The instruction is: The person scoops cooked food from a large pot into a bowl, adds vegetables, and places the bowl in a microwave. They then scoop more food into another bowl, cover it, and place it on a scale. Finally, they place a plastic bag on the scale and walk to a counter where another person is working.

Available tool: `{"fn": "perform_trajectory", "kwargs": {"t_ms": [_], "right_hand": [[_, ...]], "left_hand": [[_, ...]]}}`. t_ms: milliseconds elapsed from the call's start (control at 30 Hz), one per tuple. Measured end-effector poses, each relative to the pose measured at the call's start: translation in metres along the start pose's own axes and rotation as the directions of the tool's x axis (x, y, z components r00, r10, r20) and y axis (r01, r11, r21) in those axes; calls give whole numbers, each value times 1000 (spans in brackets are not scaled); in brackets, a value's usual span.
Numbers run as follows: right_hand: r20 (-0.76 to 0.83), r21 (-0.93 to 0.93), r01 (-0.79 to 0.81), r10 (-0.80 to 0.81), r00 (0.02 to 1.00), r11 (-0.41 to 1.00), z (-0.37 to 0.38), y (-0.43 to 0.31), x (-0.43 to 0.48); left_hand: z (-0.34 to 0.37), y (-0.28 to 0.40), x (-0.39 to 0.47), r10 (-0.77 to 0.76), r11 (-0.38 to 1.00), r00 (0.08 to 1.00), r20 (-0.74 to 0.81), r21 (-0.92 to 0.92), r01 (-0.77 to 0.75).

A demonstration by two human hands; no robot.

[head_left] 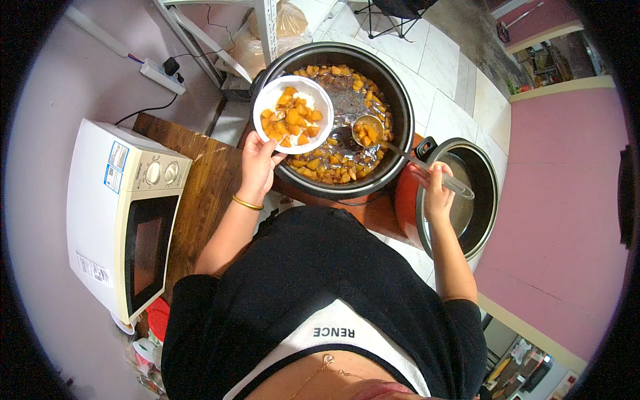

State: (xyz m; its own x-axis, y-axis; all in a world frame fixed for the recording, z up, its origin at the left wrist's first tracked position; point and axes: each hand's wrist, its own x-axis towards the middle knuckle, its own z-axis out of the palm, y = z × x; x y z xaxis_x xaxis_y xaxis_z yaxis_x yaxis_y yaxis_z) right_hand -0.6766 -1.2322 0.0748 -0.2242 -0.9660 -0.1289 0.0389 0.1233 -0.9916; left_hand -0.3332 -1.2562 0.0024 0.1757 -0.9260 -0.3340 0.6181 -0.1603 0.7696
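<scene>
My left hand (pixel 258 162) grips the near rim of a white bowl (pixel 326 107), thumb on top, over the left side of a large black cooking pot (pixel 406 100). In the bowl, chunks of orange-brown stewed food (pixel 292 116) lie over what looks like white rice. By its handle my right hand (pixel 436 190) holds a metal ladle (pixel 395 149). The ladle's cup carries several chunks and sits over the right part of the pot, low near the stew (pixel 315 164). Dark liquid with chunks around its edge fills the pot.
A second pot (pixel 412 200), red outside, stands close on the right, under my right forearm. At left a white microwave oven (pixel 95 200) rests on a wooden table (pixel 200 170). A metal shelf post (pixel 266 30) rises behind the pot, near bags (pixel 287 20). A power strip (pixel 157 75) hangs on the wall.
</scene>
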Motion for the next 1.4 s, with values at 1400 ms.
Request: {"fn": "perform_trajectory", "kwargs": {"t_ms": [1400], "right_hand": [[371, -267, 398, -288, 883, 877, -15, 64, 20]], "left_hand": [[13, -29, -68, 55, 997, 998, -28, -45, -57]]}}
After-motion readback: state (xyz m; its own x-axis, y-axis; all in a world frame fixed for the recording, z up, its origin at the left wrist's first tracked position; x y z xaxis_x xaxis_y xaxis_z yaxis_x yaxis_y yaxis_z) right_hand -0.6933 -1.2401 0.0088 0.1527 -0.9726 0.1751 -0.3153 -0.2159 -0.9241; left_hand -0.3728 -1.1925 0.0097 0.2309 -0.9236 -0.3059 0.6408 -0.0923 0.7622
